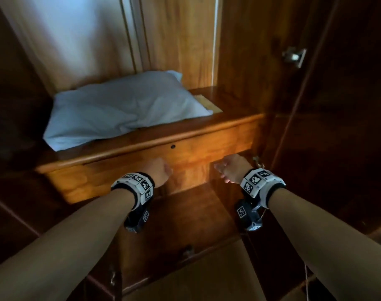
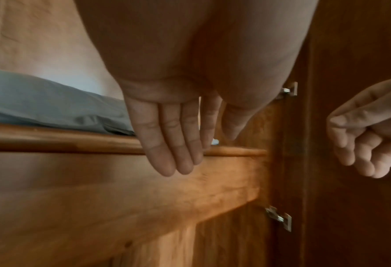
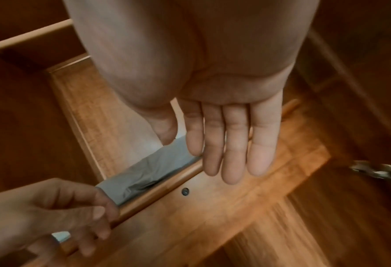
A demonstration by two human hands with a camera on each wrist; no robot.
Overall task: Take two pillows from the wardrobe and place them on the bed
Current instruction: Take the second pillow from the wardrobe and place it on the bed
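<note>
One light blue pillow (image 1: 124, 109) lies on a wooden shelf (image 1: 228, 98) inside the open wardrobe; it also shows as the pillow (image 2: 52, 104) in the left wrist view and the pillow (image 3: 148, 171) in the right wrist view. My left hand (image 1: 161, 172) and right hand (image 1: 228, 170) hang side by side below the shelf edge, in front of the drawer front (image 1: 185, 157). Neither hand touches the pillow and both hold nothing. The left hand's fingers (image 2: 178, 144) are straight and relaxed, and so are the right hand's fingers (image 3: 231, 148). No bed is in view.
The drawer front has a small keyhole (image 1: 173, 146). A dark wardrobe door (image 1: 337, 105) stands open on the right with a metal hinge (image 1: 293, 56). A lower shelf (image 1: 196, 213) sits beneath my wrists. A pale card (image 1: 209, 103) lies beside the pillow's right end.
</note>
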